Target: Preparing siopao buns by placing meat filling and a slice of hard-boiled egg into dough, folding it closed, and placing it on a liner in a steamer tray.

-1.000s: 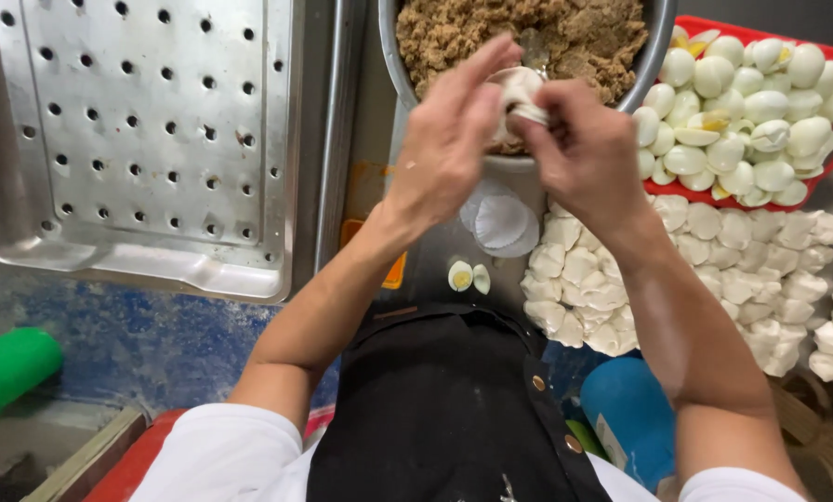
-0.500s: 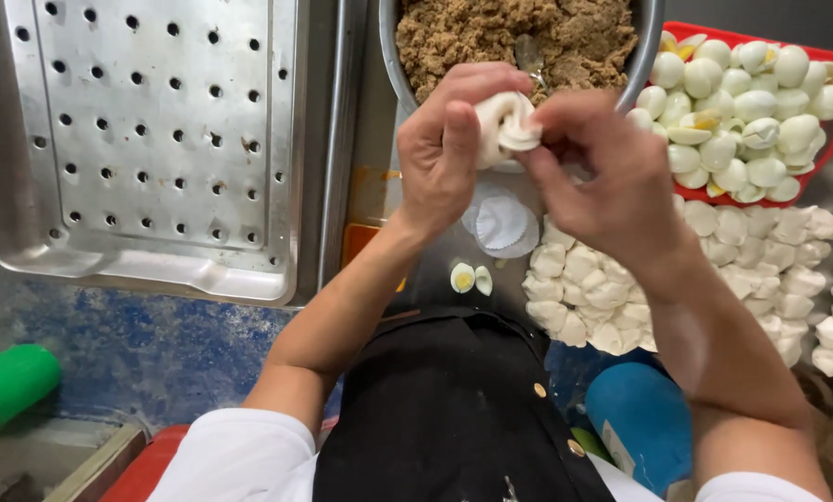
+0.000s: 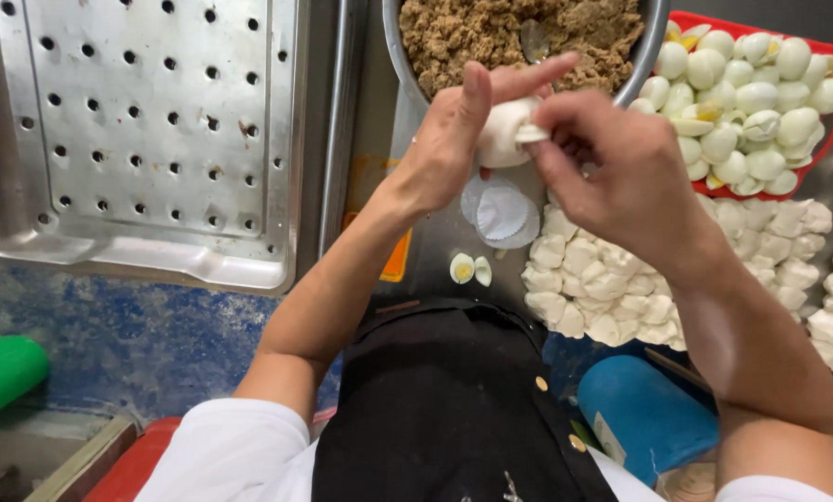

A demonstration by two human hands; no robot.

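My left hand [image 3: 458,130] cups a white dough bun [image 3: 502,136] from the left, thumb raised and fingers stretched behind it. My right hand [image 3: 612,167] pinches the top edge of the same bun with its fingertips. Both hands are held just below a metal bowl [image 3: 649,56] of brown minced filling [image 3: 491,33] with a spoon resting in it. Under the hands lies a small stack of round white paper liners [image 3: 502,212]. Two egg pieces [image 3: 470,270] lie on the counter nearby.
A perforated steel steamer tray [image 3: 147,139] fills the left side. A red tray [image 3: 812,149] of peeled boiled eggs sits at the upper right. Several dough pieces [image 3: 602,279] lie below it. A blue container [image 3: 644,414] and a green object [image 3: 3,372] are lower down.
Both hands have come down from the bowl rim toward me with the bun. The right fingers have shifted on its top edge, and the dough now looks more closed.
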